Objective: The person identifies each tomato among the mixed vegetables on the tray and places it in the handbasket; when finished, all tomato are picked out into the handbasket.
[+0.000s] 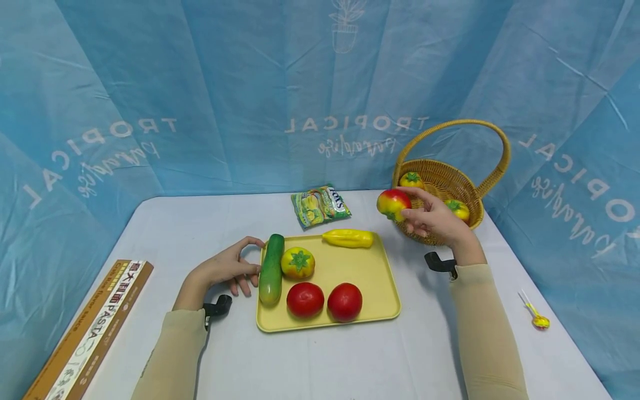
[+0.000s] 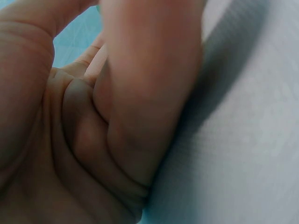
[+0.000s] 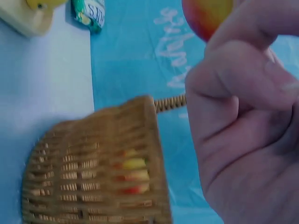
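My right hand (image 1: 437,219) pinches a red-and-yellow fruit (image 1: 393,203), its green leafy end down, in front of the basket's left rim. In the right wrist view the same fruit (image 3: 208,16) shows at the top, beyond curled fingers. At the left side of the yellow tray (image 1: 355,283), my left hand (image 1: 227,269) has its fingertips right at the rim by a cucumber (image 1: 272,272), fingers loosely bent. The tray also bears a yellow fruit with a green leafy top (image 1: 298,263), two red tomatoes (image 1: 305,300) and a yellow pepper-like piece (image 1: 349,238).
A wicker basket (image 1: 440,178) with a tall handle stands at the back right, yellow green-topped fruits (image 1: 411,179) inside. Behind the tray lies a green candy bag (image 1: 321,206). A long pasta box (image 1: 95,328) lies at left, a lollipop (image 1: 540,320) at right.
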Demonstrator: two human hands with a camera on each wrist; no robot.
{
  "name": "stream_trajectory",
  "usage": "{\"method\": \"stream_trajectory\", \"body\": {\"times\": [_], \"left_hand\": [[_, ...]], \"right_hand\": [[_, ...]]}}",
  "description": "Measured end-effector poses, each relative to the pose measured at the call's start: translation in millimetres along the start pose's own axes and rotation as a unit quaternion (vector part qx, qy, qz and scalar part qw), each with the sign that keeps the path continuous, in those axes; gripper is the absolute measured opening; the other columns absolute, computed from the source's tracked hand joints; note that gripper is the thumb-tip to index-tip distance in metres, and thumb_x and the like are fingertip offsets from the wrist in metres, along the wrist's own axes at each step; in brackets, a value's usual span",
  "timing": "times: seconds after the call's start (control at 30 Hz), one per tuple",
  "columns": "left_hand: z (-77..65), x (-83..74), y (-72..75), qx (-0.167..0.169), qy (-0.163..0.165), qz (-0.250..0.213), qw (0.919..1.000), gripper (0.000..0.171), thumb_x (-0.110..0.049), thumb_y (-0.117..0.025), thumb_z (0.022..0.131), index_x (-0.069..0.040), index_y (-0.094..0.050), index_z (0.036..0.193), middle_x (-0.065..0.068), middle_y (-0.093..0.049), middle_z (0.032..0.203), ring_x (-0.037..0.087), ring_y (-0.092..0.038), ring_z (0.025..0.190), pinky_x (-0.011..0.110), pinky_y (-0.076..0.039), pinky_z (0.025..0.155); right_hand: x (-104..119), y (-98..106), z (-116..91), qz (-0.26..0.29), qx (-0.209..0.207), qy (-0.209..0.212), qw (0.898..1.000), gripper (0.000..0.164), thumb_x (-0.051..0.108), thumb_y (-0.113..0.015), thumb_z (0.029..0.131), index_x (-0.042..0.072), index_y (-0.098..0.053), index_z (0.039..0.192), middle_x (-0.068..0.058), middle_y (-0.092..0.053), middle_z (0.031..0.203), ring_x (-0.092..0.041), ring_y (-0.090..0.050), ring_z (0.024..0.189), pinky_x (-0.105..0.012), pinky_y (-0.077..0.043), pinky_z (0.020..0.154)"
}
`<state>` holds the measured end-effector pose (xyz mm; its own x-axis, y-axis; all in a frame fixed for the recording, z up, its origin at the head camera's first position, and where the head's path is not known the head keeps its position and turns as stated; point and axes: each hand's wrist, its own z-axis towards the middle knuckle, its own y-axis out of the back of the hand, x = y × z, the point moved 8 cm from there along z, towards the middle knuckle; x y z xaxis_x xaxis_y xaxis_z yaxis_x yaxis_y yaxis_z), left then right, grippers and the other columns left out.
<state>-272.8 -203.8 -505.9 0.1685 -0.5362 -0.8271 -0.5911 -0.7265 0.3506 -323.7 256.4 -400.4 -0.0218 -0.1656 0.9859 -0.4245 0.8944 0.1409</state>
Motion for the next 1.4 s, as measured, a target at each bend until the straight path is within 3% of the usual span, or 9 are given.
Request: {"method": "stream_trajectory", "body": {"times": [0.33, 0.57, 0.9, 1.4], "left_hand": [[0.0, 2.3, -1.4, 0.001, 0.002, -0.004, 1.0, 0.066, -0.025, -0.068, 0.103, -0.023, -0.03, 0.156, 0.013, -0.079, 0.085, 0.025, -0.075, 0.058, 0.034, -0.062, 0.052], [0.4, 2.2, -1.6, 0.001, 0.0, -0.002, 1.0, 0.066, -0.025, -0.067, 0.103, -0.024, -0.03, 0.157, 0.012, -0.08, 0.085, 0.026, -0.076, 0.059, 0.034, -0.062, 0.052], [-0.4, 3.0, -1.6, 0.001, 0.001, -0.001, 1.0, 0.065, -0.024, -0.067, 0.103, -0.023, -0.03, 0.157, 0.012, -0.08, 0.085, 0.025, -0.076, 0.059, 0.034, -0.062, 0.052], [0.0, -0.1, 0.2, 0.001, 0.002, -0.001, 1.0, 0.064, -0.025, -0.067, 0.103, -0.024, -0.03, 0.156, 0.013, -0.08, 0.087, 0.026, -0.076, 0.06, 0.033, -0.062, 0.053]], "right_hand": [[-15, 37, -6, 0.069, -0.127, -0.039, 0.989, 0.068, 0.032, -0.071, 0.102, 0.029, -0.037, 0.161, -0.001, -0.069, 0.069, -0.011, -0.05, 0.048, -0.024, -0.036, 0.046], [-26, 52, -9, 0.03, -0.184, -0.074, 0.98, 0.071, 0.043, -0.074, 0.099, 0.033, -0.039, 0.16, 0.001, -0.071, 0.072, -0.01, -0.051, 0.048, -0.021, -0.038, 0.045], [-11, 43, -17, 0.005, -0.188, -0.102, 0.977, 0.072, 0.039, -0.071, 0.102, 0.027, -0.035, 0.164, 0.0, -0.071, 0.07, -0.01, -0.05, 0.047, -0.024, -0.04, 0.046], [-32, 56, -4, -0.018, -0.192, -0.113, 0.975, 0.081, 0.045, -0.073, 0.099, 0.022, -0.033, 0.166, 0.002, -0.068, 0.064, -0.012, -0.043, 0.042, -0.028, -0.035, 0.044]]}}
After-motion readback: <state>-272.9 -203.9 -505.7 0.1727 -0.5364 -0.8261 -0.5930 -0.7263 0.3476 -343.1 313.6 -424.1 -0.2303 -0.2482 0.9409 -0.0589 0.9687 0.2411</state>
